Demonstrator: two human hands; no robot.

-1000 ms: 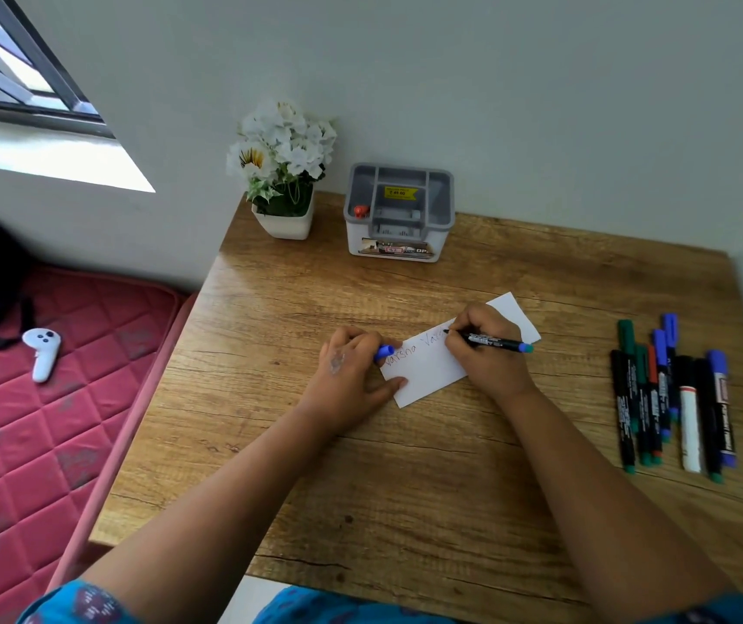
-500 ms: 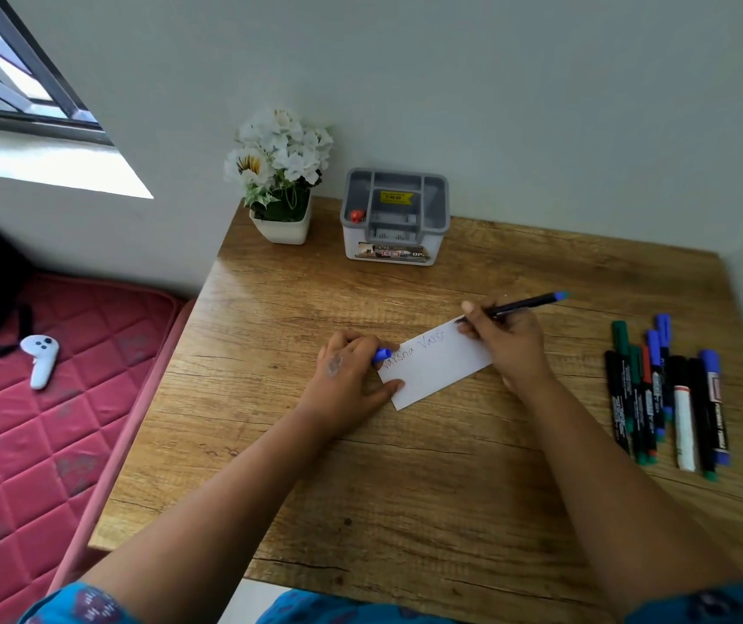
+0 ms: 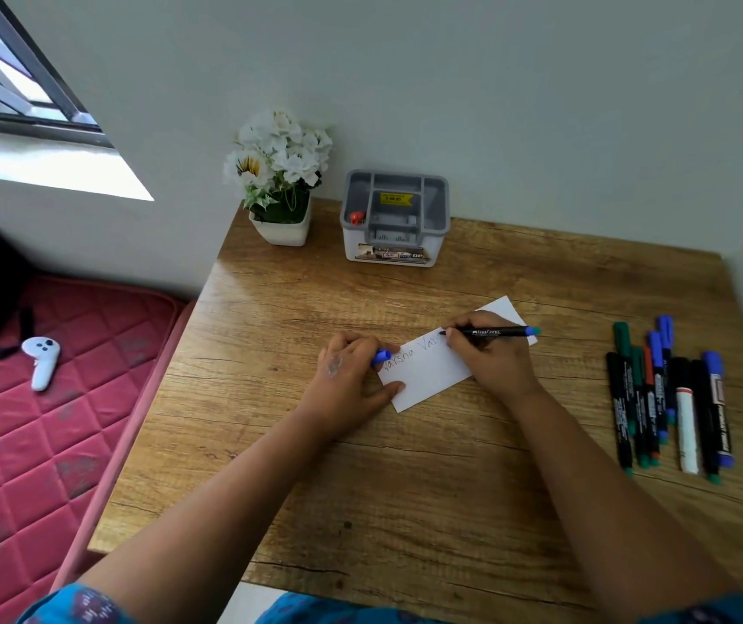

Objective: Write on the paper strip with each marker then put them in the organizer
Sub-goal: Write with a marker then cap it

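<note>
A white paper strip [image 3: 428, 371] lies slanted on the wooden desk [image 3: 405, 488], with handwriting along its upper edge. My right hand [image 3: 495, 353] grips a black marker with a blue end [image 3: 491, 331], its tip on the paper beside the writing. My left hand [image 3: 347, 385] presses the strip's left end and pinches a blue cap [image 3: 380, 356]. Several markers [image 3: 671, 398] lie in a row at the right. The grey organizer [image 3: 394, 218] stands at the back with a red-topped item in its left slot.
A white pot of white flowers [image 3: 281, 182] stands left of the organizer. Walls close the desk at the back and right. To the left, a red mattress [image 3: 23, 443] carries a white controller [image 3: 43, 360] and a black bag.
My right hand lifted the marker off to the upper right of the strip half a second ago, and has now brought it back down with the tip on the paper. My left hand stayed put.
</note>
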